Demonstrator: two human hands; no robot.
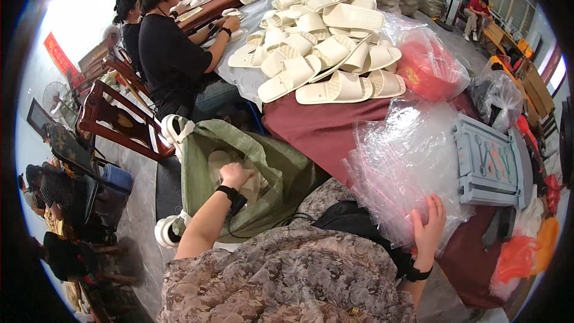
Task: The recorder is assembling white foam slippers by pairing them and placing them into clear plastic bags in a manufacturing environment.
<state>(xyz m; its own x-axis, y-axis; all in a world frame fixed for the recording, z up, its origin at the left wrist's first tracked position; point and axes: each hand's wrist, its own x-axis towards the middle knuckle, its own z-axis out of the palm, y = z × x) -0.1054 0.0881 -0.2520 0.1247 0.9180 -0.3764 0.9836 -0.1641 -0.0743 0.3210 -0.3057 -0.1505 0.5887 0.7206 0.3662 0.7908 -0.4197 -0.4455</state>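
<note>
My left hand [233, 175] reaches down into an open green sack [287, 170] on the floor at my left and is closed around a cream slipper [217, 161] inside it. My right hand [431, 227] rests with fingers spread on a stack of clear plastic bags [400, 161] lying on the dark red tablecloth [323, 128]. A big pile of cream slippers [326, 54] covers the table beyond the bags.
A grey plastic tool tray [487, 164] lies right of the bags, with a red bag in clear plastic [427, 66] behind. People in black sit at the table's left on wooden chairs [119, 122]. Orange bags [520, 257] hang at the right edge.
</note>
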